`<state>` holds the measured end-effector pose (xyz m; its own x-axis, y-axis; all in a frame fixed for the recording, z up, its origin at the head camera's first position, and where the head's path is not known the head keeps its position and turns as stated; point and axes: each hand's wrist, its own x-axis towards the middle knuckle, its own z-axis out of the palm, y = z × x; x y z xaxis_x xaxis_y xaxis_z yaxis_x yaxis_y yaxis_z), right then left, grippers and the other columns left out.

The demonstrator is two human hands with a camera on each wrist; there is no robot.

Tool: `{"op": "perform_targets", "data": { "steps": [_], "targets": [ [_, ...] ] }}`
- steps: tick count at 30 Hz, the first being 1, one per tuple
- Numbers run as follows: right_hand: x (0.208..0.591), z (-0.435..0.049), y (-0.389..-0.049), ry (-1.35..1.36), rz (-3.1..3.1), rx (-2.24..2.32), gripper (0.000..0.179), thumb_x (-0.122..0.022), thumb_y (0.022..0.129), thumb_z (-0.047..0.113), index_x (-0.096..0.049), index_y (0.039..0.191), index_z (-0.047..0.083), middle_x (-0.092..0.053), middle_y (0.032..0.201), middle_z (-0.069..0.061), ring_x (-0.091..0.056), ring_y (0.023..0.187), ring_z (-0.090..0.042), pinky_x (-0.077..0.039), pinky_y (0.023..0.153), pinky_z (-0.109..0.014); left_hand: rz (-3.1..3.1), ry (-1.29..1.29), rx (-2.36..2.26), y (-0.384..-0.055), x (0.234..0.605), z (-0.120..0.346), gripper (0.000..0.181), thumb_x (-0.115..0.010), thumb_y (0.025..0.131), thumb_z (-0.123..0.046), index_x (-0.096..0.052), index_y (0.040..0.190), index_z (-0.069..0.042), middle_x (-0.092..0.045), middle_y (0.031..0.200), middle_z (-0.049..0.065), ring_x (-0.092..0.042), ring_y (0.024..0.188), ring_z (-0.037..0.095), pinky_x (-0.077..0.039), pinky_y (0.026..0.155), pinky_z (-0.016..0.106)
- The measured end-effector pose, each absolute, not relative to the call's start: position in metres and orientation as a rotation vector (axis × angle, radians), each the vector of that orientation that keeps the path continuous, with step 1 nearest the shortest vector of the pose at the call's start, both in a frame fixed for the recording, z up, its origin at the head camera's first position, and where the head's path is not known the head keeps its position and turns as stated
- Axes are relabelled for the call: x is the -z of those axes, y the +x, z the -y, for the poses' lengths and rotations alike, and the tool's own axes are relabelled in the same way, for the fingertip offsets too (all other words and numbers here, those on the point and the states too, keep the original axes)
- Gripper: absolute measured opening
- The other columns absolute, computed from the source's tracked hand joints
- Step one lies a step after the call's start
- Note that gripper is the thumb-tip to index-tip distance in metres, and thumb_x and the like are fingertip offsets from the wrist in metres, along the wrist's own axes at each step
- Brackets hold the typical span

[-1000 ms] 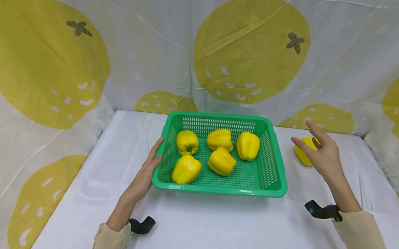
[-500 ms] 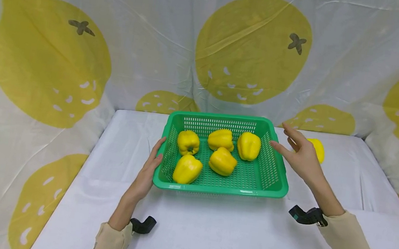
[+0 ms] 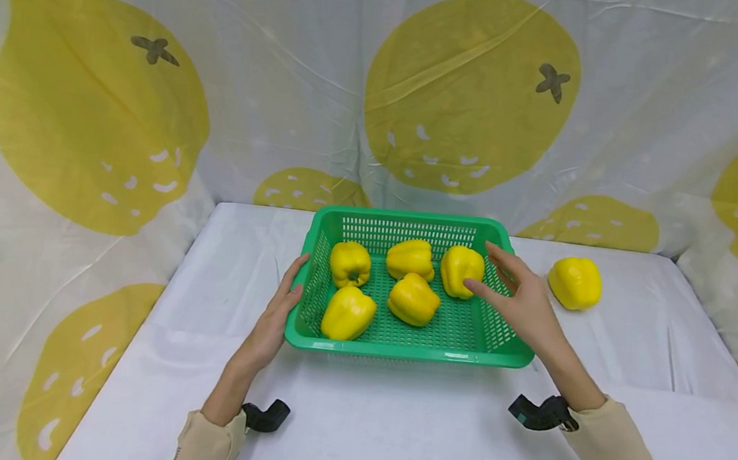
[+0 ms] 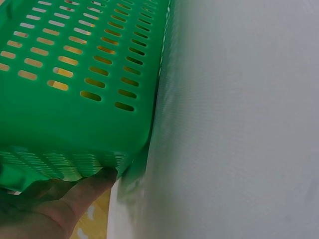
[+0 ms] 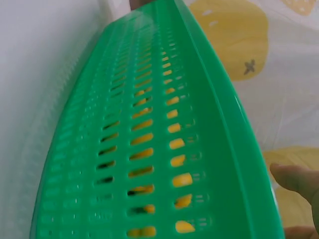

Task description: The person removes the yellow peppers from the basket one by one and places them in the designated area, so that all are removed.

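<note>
A green perforated plastic basket point(image 3: 410, 352) holds several yellow bell peppers, among them one point(image 3: 349, 262) at the left and one point(image 3: 414, 299) near the middle. The left hand point(image 3: 269, 325) rests against the basket's left side; in the left wrist view its fingers point(image 4: 87, 194) lie along the outer wall. Over the right rim reaches the right hand point(image 3: 527, 309), thumb and fingers spread apart. Its fingertips overlap the rightmost bell pepper point(image 3: 455, 266) in the head view. Only part of this hand point(image 5: 301, 184) shows at the right wrist view's edge.
Another yellow bell pepper point(image 3: 575, 282) lies on the white tablecloth point(image 3: 386, 437), right of the basket. Behind the table hangs a pale curtain point(image 3: 279, 60) printed with large lemons. Each wrist wears a black camera mount.
The right hand has moved left from beside the pepper on the table to over the basket's right end, uncovering that pepper. The left hand stays at the basket's side.
</note>
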<state>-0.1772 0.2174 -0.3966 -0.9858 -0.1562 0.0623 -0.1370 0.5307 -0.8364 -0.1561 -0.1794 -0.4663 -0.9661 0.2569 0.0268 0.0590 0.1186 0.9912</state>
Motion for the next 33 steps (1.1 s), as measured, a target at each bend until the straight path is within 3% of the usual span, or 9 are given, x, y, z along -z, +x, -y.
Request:
{"op": "perform_targets", "data": {
  "steps": [23,33],
  "targets": [
    [0.412,-0.175,-0.178,-0.354,-2.718,1.465,0.074,-0.08,0.093,0.031,-0.046,0.157,0.015,-0.04,0.164,-0.013,-0.042,0.148,-0.039,-0.037,0.119,-0.056,-2.193,0.331,-2.0,-0.157,0.469,0.18,0.051,-0.024,0.114,-0.045,-0.013,0.164,-0.045,-0.003,0.174,-0.009,-0.009,0.158,0.024,-0.005,0.126,0.061],
    [0.415,-0.166,-0.18,-0.421,-2.756,1.395,0.072,-0.082,0.09,0.027,-0.051,0.153,0.01,-0.047,0.159,-0.016,-0.046,0.146,-0.039,-0.043,0.114,-0.056,-2.2,0.317,-1.991,-0.157,0.469,0.18,0.051,-0.023,0.114,-0.045,-0.012,0.164,-0.045,-0.003,0.175,-0.009,-0.008,0.159,0.023,-0.005,0.127,0.06]
  ]
}}
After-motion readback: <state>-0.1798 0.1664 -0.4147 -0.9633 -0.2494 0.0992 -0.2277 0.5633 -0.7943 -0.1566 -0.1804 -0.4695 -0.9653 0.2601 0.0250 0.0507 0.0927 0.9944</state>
